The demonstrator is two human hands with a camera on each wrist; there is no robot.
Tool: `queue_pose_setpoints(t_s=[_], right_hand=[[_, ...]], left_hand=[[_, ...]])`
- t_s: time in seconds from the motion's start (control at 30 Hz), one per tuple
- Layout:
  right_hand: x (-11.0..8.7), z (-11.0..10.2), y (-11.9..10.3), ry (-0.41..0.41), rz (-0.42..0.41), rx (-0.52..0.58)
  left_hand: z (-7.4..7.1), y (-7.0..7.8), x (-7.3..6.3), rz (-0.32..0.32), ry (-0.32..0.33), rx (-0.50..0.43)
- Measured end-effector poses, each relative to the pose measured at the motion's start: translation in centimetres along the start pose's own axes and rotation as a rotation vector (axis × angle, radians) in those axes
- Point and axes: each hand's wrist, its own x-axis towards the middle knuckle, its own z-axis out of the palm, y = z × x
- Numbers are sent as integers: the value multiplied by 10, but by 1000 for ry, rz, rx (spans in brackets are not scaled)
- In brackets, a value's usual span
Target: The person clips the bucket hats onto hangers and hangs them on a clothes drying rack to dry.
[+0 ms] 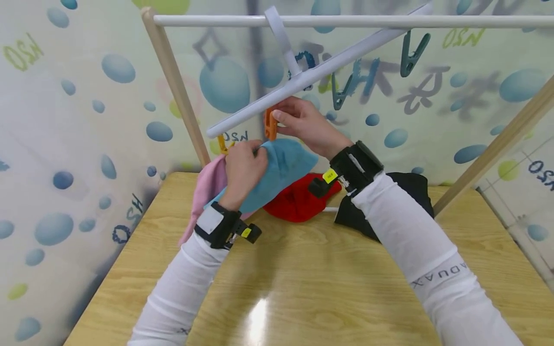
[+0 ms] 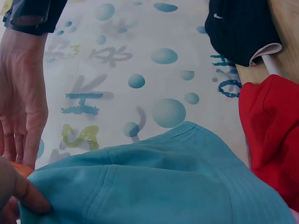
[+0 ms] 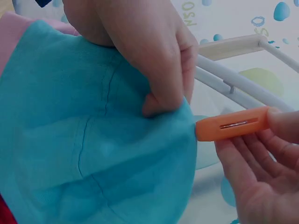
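Note:
My left hand (image 1: 247, 168) pinches the crown edge of a light-blue cloth hat (image 1: 285, 166), just below the low left end of a tilted white hanger (image 1: 259, 108). Between the thumb and fingers of my right hand (image 1: 309, 126) is an orange clothespin (image 1: 270, 126), under the hanger bar. In the right wrist view, the tip of this clothespin (image 3: 233, 124) meets the hat's edge (image 3: 187, 154), beside the left fingers. A pink hat (image 1: 213, 180) hangs behind the left hand, near a yellow clothespin (image 1: 222, 143) at the hanger's end.
A white rail (image 1: 355, 21) on wooden posts (image 1: 175, 81) carries the hanger. Two dark green clothespins (image 1: 411, 55) hang from its raised right half. On the wooden table (image 1: 303, 288) lie a red cap (image 1: 298, 199) and a black cloth item (image 1: 359, 216). A patterned wall stands behind.

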Motion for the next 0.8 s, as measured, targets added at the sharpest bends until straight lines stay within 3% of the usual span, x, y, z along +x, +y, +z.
queue_pose_setpoints(t_s=[0.17, 0.4, 0.57, 0.8], right_hand=[[3, 5, -5, 45, 34, -12], [3, 3, -5, 52, -4, -30], [1, 2, -2, 63, -13, -101], [-1, 2, 5, 42, -12, -179]], left_hand=[[-2, 4, 1, -8, 2, -3], [-4, 9, 4, 22, 5, -25], [-8, 11, 3, 29, 27, -25], [-10, 8, 0, -11, 19, -20]])
